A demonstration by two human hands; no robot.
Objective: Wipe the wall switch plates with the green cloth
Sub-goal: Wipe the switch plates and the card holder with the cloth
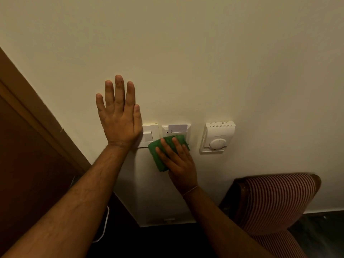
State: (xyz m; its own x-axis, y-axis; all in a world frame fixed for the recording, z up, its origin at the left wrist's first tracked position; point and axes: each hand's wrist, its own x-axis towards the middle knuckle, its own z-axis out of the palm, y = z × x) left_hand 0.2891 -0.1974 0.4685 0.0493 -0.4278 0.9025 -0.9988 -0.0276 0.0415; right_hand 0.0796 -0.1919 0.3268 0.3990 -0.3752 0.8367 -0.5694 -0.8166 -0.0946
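My right hand (179, 162) presses a folded green cloth (158, 154) flat against the wall, over the lower part of a white key-card switch plate (176, 128) with a card in its slot. A second white switch plate (150, 134) sits just to its left, and the heel of my left hand partly covers it. My left hand (119, 116) lies flat on the wall with its fingers spread and pointing up, holding nothing. The cloth's left corner touches the bottom of the left plate.
A white thermostat (216, 136) with a round dial hangs right of the plates. A brown wooden door frame (42, 116) runs diagonally at the left. A red-and-white striped chair (275, 203) stands at the lower right against the cream wall (186, 53).
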